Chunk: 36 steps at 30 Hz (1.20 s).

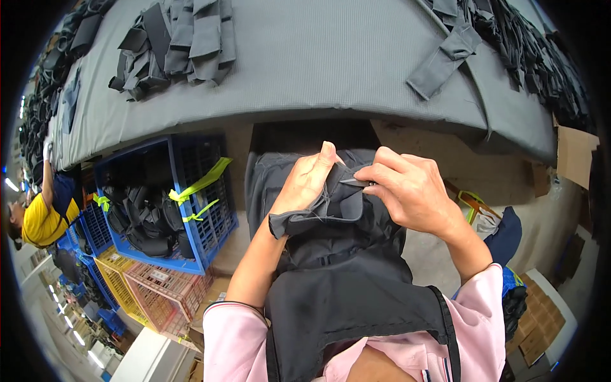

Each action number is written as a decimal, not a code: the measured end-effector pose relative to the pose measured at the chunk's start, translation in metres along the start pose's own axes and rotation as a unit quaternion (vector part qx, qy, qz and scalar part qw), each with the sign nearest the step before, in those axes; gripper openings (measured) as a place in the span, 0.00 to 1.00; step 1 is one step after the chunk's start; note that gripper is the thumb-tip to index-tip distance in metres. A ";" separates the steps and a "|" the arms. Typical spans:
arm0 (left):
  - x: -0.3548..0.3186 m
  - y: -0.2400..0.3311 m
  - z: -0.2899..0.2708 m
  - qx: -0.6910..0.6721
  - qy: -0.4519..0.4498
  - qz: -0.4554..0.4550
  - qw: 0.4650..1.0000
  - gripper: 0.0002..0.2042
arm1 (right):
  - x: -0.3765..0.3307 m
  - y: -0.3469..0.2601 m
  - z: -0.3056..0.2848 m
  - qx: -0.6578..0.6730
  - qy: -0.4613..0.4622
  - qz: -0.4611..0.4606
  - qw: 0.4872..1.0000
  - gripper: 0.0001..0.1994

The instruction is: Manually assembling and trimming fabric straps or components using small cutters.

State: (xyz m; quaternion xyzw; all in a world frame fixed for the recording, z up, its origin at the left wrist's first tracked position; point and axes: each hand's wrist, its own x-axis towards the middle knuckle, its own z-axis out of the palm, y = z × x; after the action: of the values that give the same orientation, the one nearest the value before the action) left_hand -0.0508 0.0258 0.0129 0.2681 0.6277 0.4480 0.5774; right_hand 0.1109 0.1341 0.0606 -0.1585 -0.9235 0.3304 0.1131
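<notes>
- A black apron covers the person's front, its lower part blending into the dark cloth over the lap, so where one ends is hard to tell; pink sleeves are cut off by the lower edge.
- The dark grey fabric piece is above the lap, between the two hands; its folds overlap, and part of it is covered by the fingers. Loose threads cross it, too fine to trace.
- The left hand reaches up and inward, thumb raised at the fabric's upper edge, fingers closed on the cloth; most fingertips are hidden behind it.
- The right hand comes in from the right with wrist bent, thumb and forefinger pinched together on a pointed metal blade. The tip points left over the fabric; the handle end is concealed in the grip.
- Left of the lap, a blue crate holds black padded pieces, their shapes merging in shadow.
- Beyond, a grey-covered table bears heaped grey fabric strips, cropped at the top.
- At far left, a co-worker in a yellow shirt is small and distorted by the lens.
</notes>
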 end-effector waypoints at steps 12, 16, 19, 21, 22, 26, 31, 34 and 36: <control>0.001 -0.009 -0.002 -0.013 -0.048 -0.031 0.998 0.29 | 0.025 0.007 -0.013 -0.017 -0.159 -0.135 0.978 0.12; -0.001 0.002 0.003 -0.041 -0.080 -0.004 0.996 0.29 | 0.032 0.011 -0.012 0.039 -0.175 -0.150 0.972 0.13; 0.004 -0.010 -0.010 -0.034 -0.139 -0.007 0.990 0.24 | 0.035 0.010 -0.012 0.053 -0.183 -0.152 0.970 0.09; 0.004 -0.011 -0.008 -0.063 -0.149 0.010 0.987 0.23 | 0.035 0.012 -0.010 0.059 -0.181 -0.155 0.969 0.09; 0.003 -0.011 -0.008 -0.091 -0.158 0.028 0.983 0.23 | 0.034 0.013 -0.009 0.059 -0.181 -0.155 0.969 0.09; 0.000 -0.005 0.000 -0.089 -0.125 -0.011 0.988 0.24 | 0.028 0.014 -0.005 0.059 -0.182 -0.138 0.972 0.10; 0.000 -0.011 -0.003 0.016 -0.101 -0.100 0.990 0.32 | 0.019 0.014 -0.008 0.093 -0.184 -0.062 0.977 0.11; 0.000 -0.007 -0.002 0.028 -0.094 -0.115 0.988 0.32 | 0.021 0.013 -0.012 0.081 -0.194 -0.053 0.976 0.11; 0.001 -0.004 -0.001 0.017 -0.099 -0.083 0.991 0.32 | 0.026 0.012 -0.010 0.084 -0.197 -0.076 0.974 0.12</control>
State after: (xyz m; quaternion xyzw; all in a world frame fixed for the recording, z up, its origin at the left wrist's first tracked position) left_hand -0.0509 0.0248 0.0085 0.2682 0.5952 0.3590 0.6670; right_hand 0.0924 0.1582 0.0633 -0.0097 -0.9061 0.4217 -0.0331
